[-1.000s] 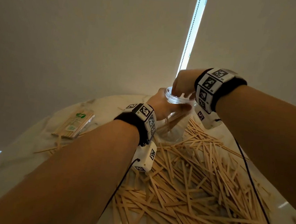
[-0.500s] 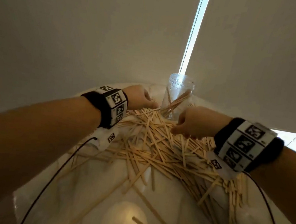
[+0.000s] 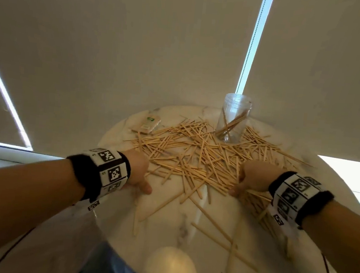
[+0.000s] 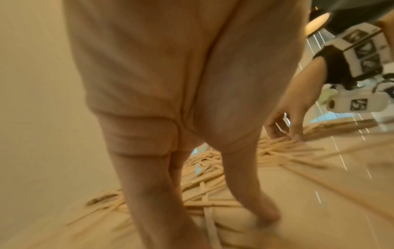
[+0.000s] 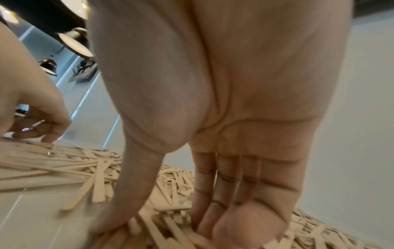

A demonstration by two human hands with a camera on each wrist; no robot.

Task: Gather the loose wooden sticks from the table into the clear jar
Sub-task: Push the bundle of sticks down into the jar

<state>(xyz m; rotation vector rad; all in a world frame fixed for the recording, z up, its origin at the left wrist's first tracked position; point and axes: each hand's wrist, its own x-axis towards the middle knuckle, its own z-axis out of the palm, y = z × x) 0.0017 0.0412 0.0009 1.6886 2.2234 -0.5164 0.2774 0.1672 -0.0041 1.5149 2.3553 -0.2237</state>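
Note:
A wide pile of loose wooden sticks (image 3: 194,157) covers the middle of the round marble table (image 3: 172,226). Behind the pile stands the clear jar (image 3: 232,121), upright and open, with a few sticks leaning inside. My left hand (image 3: 141,181) is at the pile's near left edge, fingers pointing down, thumb on the bare tabletop; the left wrist view shows it (image 4: 213,217) holding nothing, with sticks (image 4: 204,168) beyond. My right hand (image 3: 244,184) presses on the pile's near right side. In the right wrist view its fingertips (image 5: 245,224) bend into the sticks (image 5: 64,168), thumb spread.
A wrapped packet of sticks (image 3: 146,125) lies at the table's back left. A few stray sticks (image 3: 216,230) lie toward the near edge. The table ends just left of my left wrist. Blinds hang close behind the jar.
Both hands have left the jar, which now stands alone. They came down and back toward me, spreading apart to the near left and right sides of the pile.

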